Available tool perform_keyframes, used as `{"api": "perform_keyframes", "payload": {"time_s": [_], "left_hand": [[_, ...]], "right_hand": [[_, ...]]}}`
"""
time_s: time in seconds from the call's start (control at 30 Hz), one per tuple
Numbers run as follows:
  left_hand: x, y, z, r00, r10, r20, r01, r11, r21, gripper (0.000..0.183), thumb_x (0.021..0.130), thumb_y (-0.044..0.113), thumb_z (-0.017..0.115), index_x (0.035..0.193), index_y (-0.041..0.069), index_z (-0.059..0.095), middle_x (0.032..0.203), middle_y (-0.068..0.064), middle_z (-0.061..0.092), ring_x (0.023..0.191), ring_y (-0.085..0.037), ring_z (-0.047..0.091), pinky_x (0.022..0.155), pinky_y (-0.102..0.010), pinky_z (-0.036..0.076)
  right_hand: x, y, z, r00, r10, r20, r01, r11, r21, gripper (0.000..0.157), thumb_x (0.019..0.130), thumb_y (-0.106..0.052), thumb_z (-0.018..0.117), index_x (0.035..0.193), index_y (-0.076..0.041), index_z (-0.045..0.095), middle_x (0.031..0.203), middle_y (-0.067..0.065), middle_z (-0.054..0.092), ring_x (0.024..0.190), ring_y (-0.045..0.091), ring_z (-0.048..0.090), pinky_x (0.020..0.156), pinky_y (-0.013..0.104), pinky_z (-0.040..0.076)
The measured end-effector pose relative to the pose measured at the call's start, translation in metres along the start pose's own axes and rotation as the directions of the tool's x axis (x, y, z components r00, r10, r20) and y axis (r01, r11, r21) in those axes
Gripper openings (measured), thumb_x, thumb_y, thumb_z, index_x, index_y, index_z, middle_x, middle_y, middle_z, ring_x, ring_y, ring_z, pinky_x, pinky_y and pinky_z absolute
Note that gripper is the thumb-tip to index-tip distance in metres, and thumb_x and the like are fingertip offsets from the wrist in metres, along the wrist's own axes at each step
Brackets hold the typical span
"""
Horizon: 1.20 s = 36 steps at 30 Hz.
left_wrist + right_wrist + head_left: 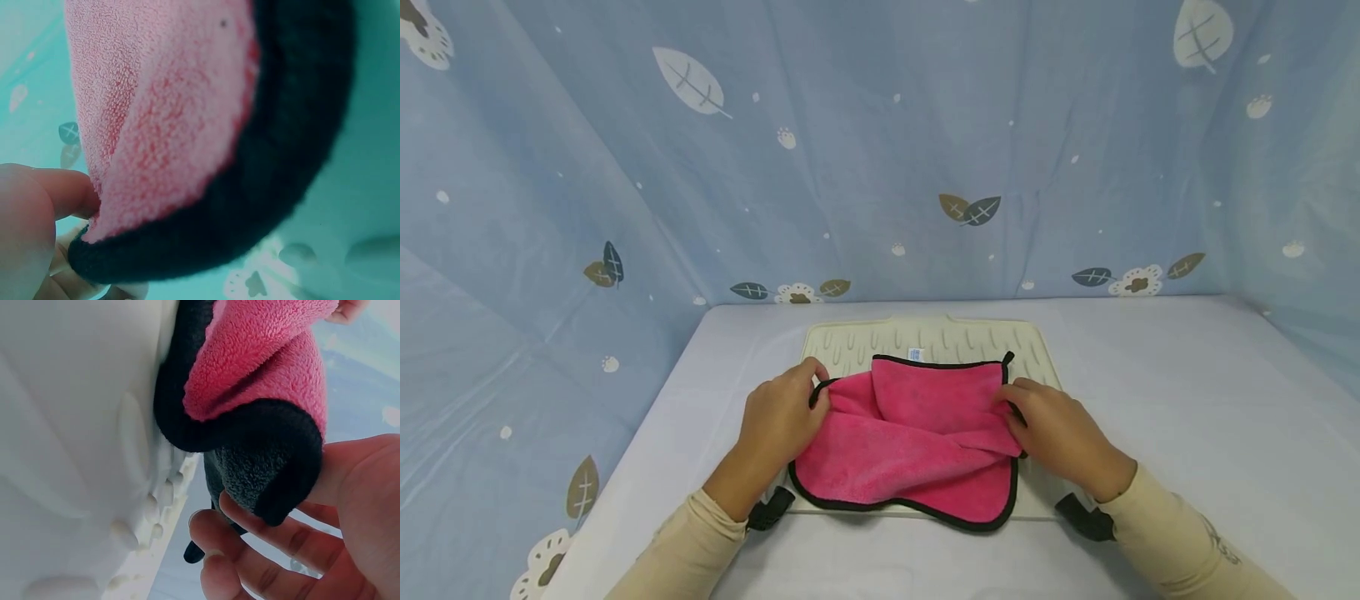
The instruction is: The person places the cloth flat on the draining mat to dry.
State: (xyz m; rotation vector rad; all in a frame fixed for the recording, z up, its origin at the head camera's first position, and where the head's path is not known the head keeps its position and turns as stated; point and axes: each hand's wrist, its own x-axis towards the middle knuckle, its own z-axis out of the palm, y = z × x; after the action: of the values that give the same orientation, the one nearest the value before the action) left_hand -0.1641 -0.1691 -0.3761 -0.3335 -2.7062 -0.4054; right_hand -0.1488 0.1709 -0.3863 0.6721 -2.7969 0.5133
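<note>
A pink plush towel point(887, 458) with black edging is spread between both hands, its upper part folded and creased, its lower edge hanging in a wavy line. My left hand point(781, 414) pinches its left edge between thumb and fingers. At the opposite edge, my right hand point(1060, 429) grips the cloth with the thumb on the pink side. The dark grey underside point(250, 469) shows in the right wrist view, by the fingers. A small black loop point(1008, 357) sticks up from the top right corner. Beneath the towel is a cream ridged drying mat point(850, 337), partly covered.
A small white and blue label point(916, 354) shows just above the towel's top edge. The mat lies on a white-covered table point(1180, 400). Blue fabric with leaf prints point(880, 150) hangs behind and along the sides. Black wrist straps point(771, 508) are on both forearms.
</note>
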Motion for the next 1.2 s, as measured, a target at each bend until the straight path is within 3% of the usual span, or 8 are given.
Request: {"api": "perform_keyframes", "payload": {"time_s": [0.33, 0.53, 0.63, 0.8, 0.97, 1.1, 1.2], "left_hand": [[0.0004, -0.0012, -0.0022, 1.0, -0.022, 0.021, 0.021, 1.0, 0.003, 0.016, 0.086, 0.013, 0.072, 0.099, 0.011, 0.064, 0.061, 0.004, 0.052, 0.045, -0.012, 0.041, 0.045, -0.027, 0.035], [0.001, -0.0008, 0.0001, 0.991, -0.048, 0.125, 0.046, 0.999, 0.021, 0.019, 0.09, 0.017, 0.071, 0.106, 0.011, 0.063, 0.063, 0.002, 0.055, 0.049, -0.015, 0.044, 0.048, -0.029, 0.038], [0.0001, -0.001, 0.0029, 0.98, -0.052, 0.194, 0.047, 0.998, 0.032, 0.025, 0.092, 0.021, 0.069, 0.114, 0.011, 0.063, 0.075, -0.002, 0.066, 0.054, -0.015, 0.05, 0.051, -0.031, 0.042], [-0.0012, -0.0007, 0.0065, 0.974, -0.018, 0.225, 0.012, 0.999, 0.029, 0.032, 0.093, 0.025, 0.068, 0.122, 0.013, 0.064, 0.104, -0.006, 0.073, 0.075, -0.021, 0.067, 0.064, -0.039, 0.054], [-0.0035, 0.0013, 0.0063, 0.967, 0.028, 0.254, -0.032, 0.999, 0.011, 0.038, 0.093, 0.026, 0.069, 0.13, 0.017, 0.065, 0.112, -0.006, 0.069, 0.089, -0.025, 0.07, 0.075, -0.044, 0.058], [-0.0053, 0.002, 0.0069, 0.958, 0.068, 0.277, -0.066, 0.998, -0.014, 0.04, 0.093, 0.026, 0.069, 0.132, 0.017, 0.065, 0.12, -0.005, 0.066, 0.1, -0.024, 0.07, 0.081, -0.044, 0.058], [-0.0049, 0.0022, 0.0074, 0.962, 0.104, 0.254, -0.097, 0.995, -0.038, 0.038, 0.093, 0.025, 0.069, 0.13, 0.016, 0.066, 0.12, -0.003, 0.067, 0.104, -0.023, 0.069, 0.084, -0.044, 0.057]], "right_hand": [[0.0001, 0.0017, -0.0011, 1.0, 0.015, 0.013, -0.015, 1.0, -0.016, 0.016, 0.084, -0.001, 0.074, 0.099, -0.006, 0.072, 0.081, -0.002, 0.061, 0.07, 0.007, 0.054, 0.062, 0.027, 0.05], [0.0006, 0.0026, 0.0002, 0.999, 0.007, 0.048, -0.007, 1.0, -0.012, 0.016, 0.084, -0.002, 0.076, 0.096, -0.01, 0.071, 0.08, -0.003, 0.06, 0.068, 0.007, 0.05, 0.059, 0.024, 0.046], [-0.0002, 0.0024, 0.0005, 0.996, 0.009, 0.09, -0.009, 1.0, -0.002, 0.02, 0.083, -0.002, 0.076, 0.1, -0.01, 0.071, 0.085, -0.001, 0.061, 0.07, 0.007, 0.051, 0.057, 0.023, 0.045], [-0.0015, 0.0016, -0.0001, 0.995, -0.009, 0.095, 0.01, 1.0, -0.014, 0.025, 0.083, -0.002, 0.077, 0.106, -0.01, 0.071, 0.092, 0.003, 0.062, 0.072, 0.009, 0.055, 0.058, 0.026, 0.048], [-0.0011, 0.0015, -0.0008, 0.994, -0.015, 0.104, 0.019, 0.999, -0.033, 0.031, 0.082, -0.003, 0.077, 0.112, -0.007, 0.071, 0.098, 0.008, 0.063, 0.074, 0.011, 0.056, 0.06, 0.026, 0.049], [-0.0013, 0.002, -0.0003, 0.991, -0.002, 0.134, 0.009, 0.998, -0.056, 0.037, 0.081, -0.005, 0.079, 0.116, -0.005, 0.07, 0.11, 0.014, 0.064, 0.089, 0.021, 0.065, 0.07, 0.034, 0.058], [-0.0015, 0.0027, 0.0001, 0.99, 0.008, 0.138, 0.002, 0.998, -0.07, 0.039, 0.081, -0.007, 0.079, 0.118, -0.004, 0.07, 0.119, 0.019, 0.063, 0.102, 0.031, 0.066, 0.078, 0.043, 0.06]]}}
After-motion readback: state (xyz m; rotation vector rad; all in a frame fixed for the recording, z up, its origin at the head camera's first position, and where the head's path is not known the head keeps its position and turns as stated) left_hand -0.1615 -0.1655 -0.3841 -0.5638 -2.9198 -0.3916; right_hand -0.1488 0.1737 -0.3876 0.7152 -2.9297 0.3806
